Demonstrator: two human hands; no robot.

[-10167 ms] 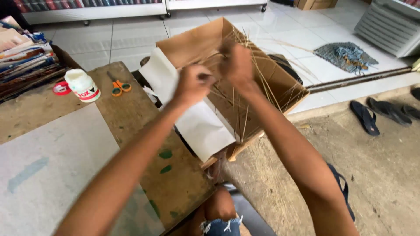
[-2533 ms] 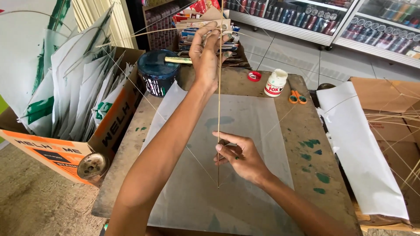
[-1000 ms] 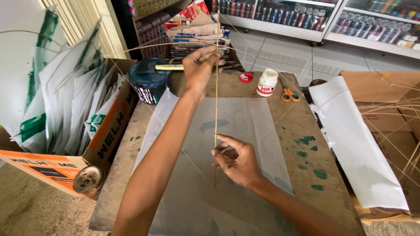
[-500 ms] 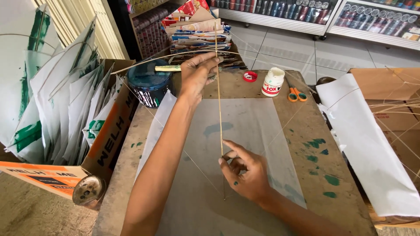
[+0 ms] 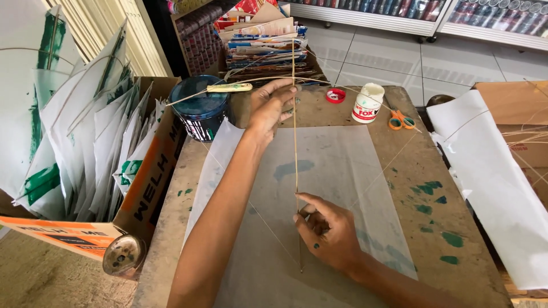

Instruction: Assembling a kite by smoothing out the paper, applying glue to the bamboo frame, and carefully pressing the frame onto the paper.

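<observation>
In the head view, a thin bamboo stick (image 5: 295, 154) runs near to far over a translucent paper sheet (image 5: 337, 171) spread on a worn wooden table (image 5: 434, 228) spotted with green paint. The left hand (image 5: 273, 105) pinches the stick's far part, where a curved stick (image 5: 251, 82) crosses it; the right hand (image 5: 328, 234) pinches the near part, fingers curled narrow, low over the sheet. Thin string (image 5: 382, 171) runs slanting across the paper. At the far left of the table stands a dark tin (image 5: 201, 114); to the far right are a red cap (image 5: 335, 95), a white glue pot (image 5: 367, 104) and orange scissors (image 5: 402, 120). A cardboard box (image 5: 142, 188) of white-and-green kites (image 5: 85, 142) stands left of the table; a stack of magazines (image 5: 265, 45) lies beyond it
</observation>
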